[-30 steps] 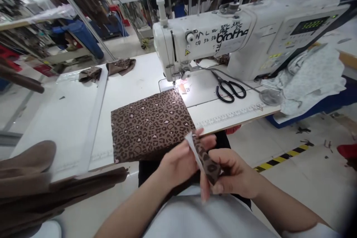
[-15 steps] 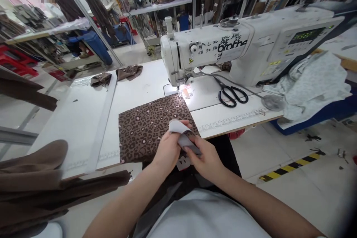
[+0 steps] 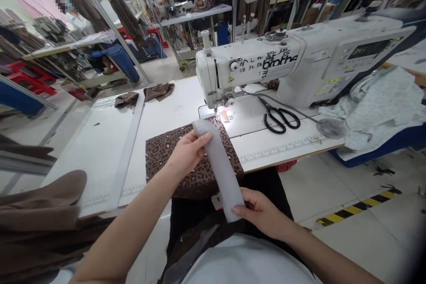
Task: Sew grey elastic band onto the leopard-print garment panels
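A long pale grey fabric strip (image 3: 220, 165) with a curved upper end stretches between my two hands. My left hand (image 3: 186, 153) pinches its upper end, thumb on top, over the cloth. My right hand (image 3: 261, 211) grips the lower end in front of the table edge. Beneath the strip lies a brown leopard-print fabric piece (image 3: 159, 155), flat on the table, its far corner by the needle of the white sewing machine (image 3: 213, 80). The strip covers part of the print.
Black-handled scissors (image 3: 281, 117) lie right of the needle. Small leopard-print scraps (image 3: 159, 92) rest at the table's back left. Brown cloth (image 3: 43, 204) hangs at the left; pale cloth (image 3: 382, 102) fills a blue bin on the right. Other people sit at machines behind.
My hands have drawn apart, the left up and leftward, the right down and rightward. The grey strip, bunched between them before, is now stretched out lengthwise.
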The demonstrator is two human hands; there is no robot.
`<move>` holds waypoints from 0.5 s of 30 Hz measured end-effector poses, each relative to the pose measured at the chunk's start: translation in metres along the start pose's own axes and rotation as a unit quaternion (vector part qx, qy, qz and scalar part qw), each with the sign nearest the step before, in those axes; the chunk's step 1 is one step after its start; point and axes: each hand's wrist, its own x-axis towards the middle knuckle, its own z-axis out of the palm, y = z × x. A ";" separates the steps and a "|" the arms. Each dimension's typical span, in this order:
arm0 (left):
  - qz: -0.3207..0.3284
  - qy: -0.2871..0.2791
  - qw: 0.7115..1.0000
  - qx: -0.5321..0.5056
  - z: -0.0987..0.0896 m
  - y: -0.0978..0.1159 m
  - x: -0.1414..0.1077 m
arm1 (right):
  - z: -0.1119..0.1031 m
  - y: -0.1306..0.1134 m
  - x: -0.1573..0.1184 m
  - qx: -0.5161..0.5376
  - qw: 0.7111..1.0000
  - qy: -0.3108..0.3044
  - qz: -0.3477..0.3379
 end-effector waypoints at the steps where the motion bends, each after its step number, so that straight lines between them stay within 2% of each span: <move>1: 0.033 0.009 0.996 0.083 -0.002 -0.002 0.012 | -0.002 0.009 -0.004 -0.020 0.999 0.037 0.008; 2: 0.063 0.016 0.983 0.175 -0.005 -0.005 0.026 | -0.004 0.019 -0.006 -0.047 0.995 0.083 0.014; 4: 0.104 0.030 0.937 0.332 -0.010 -0.011 0.053 | -0.010 0.039 -0.004 -0.112 0.979 0.168 0.009; 5: 0.117 0.036 0.916 0.381 -0.012 -0.014 0.065 | -0.013 0.047 0.000 -0.142 0.970 0.198 -0.003; 7: 0.137 0.050 0.893 0.426 -0.013 -0.020 0.084 | -0.017 0.058 0.010 -0.187 0.954 0.231 -0.041; 8: 0.149 0.054 0.880 0.447 -0.013 -0.022 0.091 | -0.019 0.061 0.015 -0.195 0.952 0.230 -0.059; 10: 0.171 0.059 0.856 0.484 -0.012 -0.028 0.096 | -0.019 0.065 0.022 -0.184 0.962 0.188 -0.074; 13: 0.191 0.059 0.831 0.519 -0.012 -0.034 0.087 | -0.014 0.072 0.018 -0.155 0.982 0.090 -0.056; 15: 0.195 0.047 0.819 0.537 -0.014 -0.036 0.076 | -0.008 0.081 0.009 -0.150 0.986 0.050 -0.045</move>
